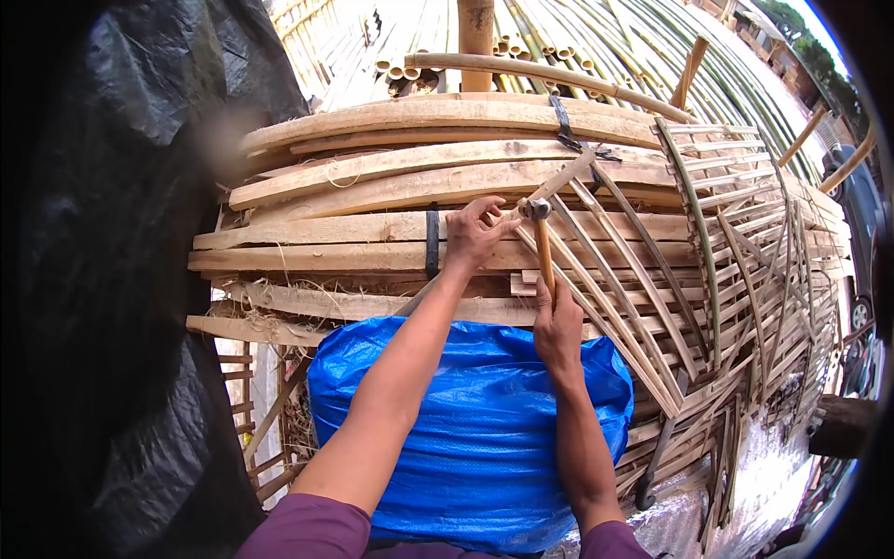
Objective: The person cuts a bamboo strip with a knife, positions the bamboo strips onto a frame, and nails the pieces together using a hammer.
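Hammer with a slim yellow-brown wooden handle and a compact metal head [543, 244], at the centre of the frame, its head uppermost beside a joint of thin wooden strips. The right grip [559, 331] is closed around the lower handle. By its look the tool should be head-heavy, rigid and hard to damage; the lower handle gives leverage, while a hold nearer the head would trade force for control. Smooth wood may slip in a damp palm.

Just left of the head, the left grip [473, 235] has its fingers curled at the lower end of a flat, pale wooden strip [565, 175]; whether they also pinch something small cannot be told. Such strips are probably light, springy and apt to split near their ends, so they are best held flat, close to the joint.

Outward: curved, pale sawn timbers [317, 256] lie behind both hands; a bright blue plastic sheet [475, 401] spreads beneath the forearms at lower centre; slatted wooden lattice panels [710, 270] fill the right; a black plastic sheet [93, 279] hangs at far left.
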A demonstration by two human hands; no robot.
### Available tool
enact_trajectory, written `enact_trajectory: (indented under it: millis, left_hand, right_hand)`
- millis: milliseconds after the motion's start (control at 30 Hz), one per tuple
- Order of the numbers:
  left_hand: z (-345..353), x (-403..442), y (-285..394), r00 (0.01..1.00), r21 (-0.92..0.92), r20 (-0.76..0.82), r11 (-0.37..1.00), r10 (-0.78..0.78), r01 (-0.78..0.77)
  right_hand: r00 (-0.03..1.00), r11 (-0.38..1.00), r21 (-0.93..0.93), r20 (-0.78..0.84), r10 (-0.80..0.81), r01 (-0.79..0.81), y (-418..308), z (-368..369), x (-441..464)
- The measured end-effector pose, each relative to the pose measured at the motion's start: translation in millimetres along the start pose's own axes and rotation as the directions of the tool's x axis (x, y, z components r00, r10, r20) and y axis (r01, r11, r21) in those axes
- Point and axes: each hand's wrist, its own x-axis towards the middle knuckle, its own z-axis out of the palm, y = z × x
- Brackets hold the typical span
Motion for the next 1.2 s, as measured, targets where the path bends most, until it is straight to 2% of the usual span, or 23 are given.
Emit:
enact_trajectory:
  millis: [67,167,333,400,533,567,667,700,733,800,833,967,1067,1200]
  left_hand:
    - [-1.9,-3.2,3.4,0.998,0.048,0.012,0.997,0.062,-0.063]
    - [8.4,-1.7,8.2,0.984,0.382,-0.062,0.915,0.165,-0.129]
    - [9.1,-1.8,9.2,0.984,0.392,-0.063,0.911,0.166,-0.129]
    - [8.3,-0.9,10.2,0.996,0.406,-0.059,0.913,0.069,-0.039]
    - [7.2,-1.7,13.6,0.995,0.405,-0.053,0.912,0.088,-0.059]
    - [7.5,-1.4,12.3,0.993,0.41,-0.055,0.909,0.101,-0.07]
    - [9.7,-0.2,7.0,0.99,0.402,-0.063,0.911,0.123,-0.088]
    - [9.4,-0.9,8.3,0.991,0.408,-0.068,0.91,0.115,-0.078]
    - [9.9,-1.1,8.5,0.991,0.413,-0.071,0.908,0.111,-0.072]
    - [10.5,-2.5,8.0,0.987,0.404,-0.088,0.91,0.138,-0.091]
    - [9.8,-4.7,9.5,0.99,0.423,-0.077,0.903,0.119,-0.075]
    - [11.7,-2.1,0.2,0.989,0.425,-0.083,0.902,0.126,-0.079]
    - [9.9,-1.6,5.2,0.987,0.393,-0.082,0.915,0.136,-0.093]
    - [5.0,1.9,16.2,0.998,0.424,-0.051,0.906,0.032,-0.008]
  right_hand:
    - [0.997,0.997,-0.035,0.032,0.073,-0.072,-1.6,-6.9,-2.2]
    - [0.998,0.997,-0.061,0.031,0.049,-0.047,-6.3,-11.2,-0.1]
    - [0.999,0.998,-0.069,0.032,-0.011,0.013,-8.3,-1.3,2.5]
    - [0.999,0.993,-0.116,0.034,-0.012,0.015,-2.4,5.5,4.1]
    - [1.0,0.978,-0.207,0.029,-0.01,0.016,-10.1,4.0,9.5]
    - [0.999,0.988,-0.156,0.031,0.01,-0.005,-22.1,-2.4,7.7]
    - [0.991,0.992,-0.031,-0.059,-0.12,0.119,-43.2,-11.7,4.2]
    - [0.987,0.99,-0.048,-0.084,-0.138,0.134,-37.0,-7.2,3.9]
    - [0.988,0.991,-0.05,-0.08,-0.131,0.127,-25.8,-2.6,5.3]
    - [0.996,0.95,-0.303,0.061,-0.063,0.078,-4.7,5.5,11.8]
    - [0.998,0.959,-0.275,0.004,-0.063,0.062,-0.9,9.9,10.2]
    - [0.998,0.987,-0.152,-0.01,-0.061,0.059,-18.0,-3.0,5.6]
    - [0.994,0.979,-0.172,0.002,-0.111,0.11,-14.5,1.9,3.6]
    - [0.998,0.966,-0.254,0.039,-0.044,0.052,-2.0,7.8,8.0]
